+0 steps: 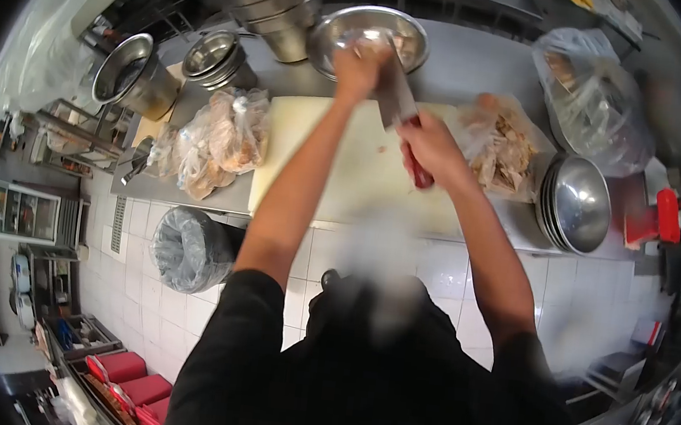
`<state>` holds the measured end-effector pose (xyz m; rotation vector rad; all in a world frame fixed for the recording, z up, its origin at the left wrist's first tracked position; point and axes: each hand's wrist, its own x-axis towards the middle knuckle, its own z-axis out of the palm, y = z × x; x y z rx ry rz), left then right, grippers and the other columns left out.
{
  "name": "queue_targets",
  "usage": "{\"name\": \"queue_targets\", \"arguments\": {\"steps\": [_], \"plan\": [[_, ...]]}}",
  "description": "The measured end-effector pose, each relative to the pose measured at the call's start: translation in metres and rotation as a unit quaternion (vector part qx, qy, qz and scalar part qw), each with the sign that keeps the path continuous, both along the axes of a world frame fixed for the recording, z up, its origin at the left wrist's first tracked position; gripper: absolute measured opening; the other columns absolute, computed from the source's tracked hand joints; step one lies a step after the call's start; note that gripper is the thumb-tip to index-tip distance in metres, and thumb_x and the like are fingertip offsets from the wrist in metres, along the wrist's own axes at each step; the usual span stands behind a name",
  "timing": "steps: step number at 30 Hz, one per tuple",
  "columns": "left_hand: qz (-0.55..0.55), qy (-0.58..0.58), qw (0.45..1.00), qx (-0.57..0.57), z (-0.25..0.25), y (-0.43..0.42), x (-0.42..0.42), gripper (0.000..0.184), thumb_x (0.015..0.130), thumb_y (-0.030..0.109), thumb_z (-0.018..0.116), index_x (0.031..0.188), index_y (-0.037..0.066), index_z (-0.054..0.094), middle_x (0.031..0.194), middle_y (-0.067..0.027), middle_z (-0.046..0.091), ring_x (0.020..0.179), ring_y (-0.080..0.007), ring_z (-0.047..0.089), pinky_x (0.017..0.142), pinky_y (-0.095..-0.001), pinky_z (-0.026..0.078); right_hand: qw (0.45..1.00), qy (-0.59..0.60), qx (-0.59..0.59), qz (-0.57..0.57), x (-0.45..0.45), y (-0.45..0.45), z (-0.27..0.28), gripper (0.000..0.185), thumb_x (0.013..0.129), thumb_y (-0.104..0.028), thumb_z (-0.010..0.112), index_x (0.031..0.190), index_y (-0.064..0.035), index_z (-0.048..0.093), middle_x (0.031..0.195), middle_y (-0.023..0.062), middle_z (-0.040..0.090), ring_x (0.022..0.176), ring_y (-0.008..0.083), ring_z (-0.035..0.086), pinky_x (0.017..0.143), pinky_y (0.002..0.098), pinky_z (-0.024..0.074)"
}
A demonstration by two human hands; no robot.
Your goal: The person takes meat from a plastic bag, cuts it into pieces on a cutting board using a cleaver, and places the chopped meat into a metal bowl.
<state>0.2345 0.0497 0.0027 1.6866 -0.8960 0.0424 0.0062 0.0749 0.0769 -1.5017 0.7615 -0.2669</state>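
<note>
My right hand (438, 150) is closed round the red handle of a cleaver (398, 98). Its broad blade points away from me, its far end over the rim of a steel bowl (415, 38). Close to the blade, my left hand (355, 71) reaches over the near side of that bowl. Its fingers are blurred, so their grip is unclear; pale food pieces seem to be by them. Below both hands lies a large pale cutting board (352, 185) with a few small scraps on it.
Plastic bags of food (228, 138) sit left of the board, and an opened bag of brownish pieces (503, 151) lies right. Stacked steel bowls (580, 203) stand near the right edge. Tall steel pots (275, 6) rise at the back. A lined bin (187, 250) stands on the floor.
</note>
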Motion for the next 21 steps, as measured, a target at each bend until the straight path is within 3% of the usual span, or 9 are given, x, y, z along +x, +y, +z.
{"name": "queue_targets", "arguments": {"steps": [2,5,7,9,10,13,15,19,21], "plan": [[0.037,-0.045,0.998,0.026,0.038,-0.011,0.026,0.058,0.079,0.047,0.065,0.110,-0.001,0.064,0.101,-0.0266,0.064,0.102,-0.0396,0.059,0.089,-0.0483,0.043,0.999,0.005,-0.033,-0.025,0.014,-0.009,0.019,0.013,0.089,-0.013,0.052,0.093,-0.0021,0.047,0.064,0.0068,0.052,0.044,0.0151,0.051,0.039,0.0322,0.0407],[0.111,-0.179,0.978,-0.004,0.054,-0.033,0.028,0.058,0.077,0.043,0.074,0.110,-0.004,0.063,0.100,-0.0207,0.066,0.092,-0.0291,0.063,0.082,-0.0388,0.048,0.995,0.049,-0.074,-0.042,-0.004,-0.007,0.021,0.013,0.087,-0.013,0.051,0.093,-0.0020,0.047,0.071,0.0124,0.056,0.052,0.0180,0.055,0.047,0.0351,0.0440],[0.071,-0.254,0.964,-0.041,0.079,-0.018,-0.021,0.052,0.078,0.041,0.071,0.108,0.000,0.065,0.107,-0.0214,0.063,0.100,-0.0370,0.060,0.088,-0.0443,0.045,0.990,0.080,-0.113,-0.029,-0.025,0.000,-0.001,0.014,0.086,-0.014,0.052,0.092,-0.0024,0.048,0.076,0.0149,0.057,0.063,0.0205,0.059,0.057,0.0360,0.0462],[-0.126,-0.126,0.984,-0.002,0.086,-0.016,-0.086,0.041,0.078,0.030,0.073,0.107,0.002,0.065,0.105,-0.0182,0.064,0.093,-0.0340,0.062,0.081,-0.0405,0.049,0.977,-0.022,-0.209,-0.038,-0.039,0.009,-0.083,0.016,0.085,-0.015,0.052,0.093,-0.0014,0.051,0.071,0.0143,0.056,0.054,0.0233,0.055,0.050,0.0377,0.0435],[-0.219,-0.143,0.965,0.025,0.079,-0.017,-0.114,0.038,0.078,0.027,0.072,0.107,0.004,0.066,0.103,-0.0174,0.064,0.091,-0.0328,0.063,0.079,-0.0394,0.050,0.947,-0.136,-0.285,-0.062,-0.047,0.015,-0.120,0.018,0.085,-0.015,0.050,0.094,-0.0001,0.053,0.065,0.0128,0.055,0.039,0.0245,0.051,0.036,0.0393,0.0401],[-0.406,-0.237,0.878,0.092,0.046,-0.030,-0.189,0.024,0.078,0.020,0.070,0.097,0.005,0.068,0.097,-0.0179,0.065,0.084,-0.0339,0.064,0.075,-0.0386,0.052,0.996,-0.062,-0.060,0.037,-0.079,0.025,-0.145,0.018,0.084,-0.012,0.050,0.098,-0.0006,0.051,0.070,0.0133,0.055,0.043,0.0268,0.052,0.037,0.0391,0.0402],[-0.468,-0.279,0.826,0.144,0.018,-0.036,-0.223,0.019,0.076,0.016,0.066,0.091,0.003,0.069,0.093,-0.0188,0.065,0.084,-0.0353,0.064,0.075,-0.0404,0.052,0.995,-0.089,-0.029,0.031,-0.088,0.030,-0.158,0.020,0.083,-0.010,0.050,0.101,-0.0010,0.049,0.070,0.0133,0.055,0.043,0.0274,0.052,0.037,0.0386,0.0407],[-0.479,-0.432,0.686,0.337,-0.034,-0.049,-0.260,0.019,0.073,0.010,0.061,0.089,0.003,0.068,0.084,-0.0173,0.065,0.086,-0.0332,0.064,0.076,-0.0429,0.050,0.978,-0.167,-0.125,-0.014,-0.096,0.033,-0.177,0.019,0.081,-0.008,0.048,0.098,-0.0008,0.046,0.070,0.0126,0.054,0.043,0.0268,0.050,0.036,0.0372,0.0396],[-0.424,-0.466,0.734,0.254,-0.045,-0.047,-0.262,0.020,0.073,0.008,0.061,0.090,0.004,0.068,0.082,-0.0147,0.066,0.084,-0.0303,0.065,0.078,-0.0427,0.047,0.977,-0.165,-0.131,-0.022,-0.097,0.034,-0.183,0.017,0.080,-0.007,0.048,0.096,-0.0007,0.045,0.069,0.0124,0.053,0.043,0.0264,0.050,0.036,0.0374,0.0394]]}}
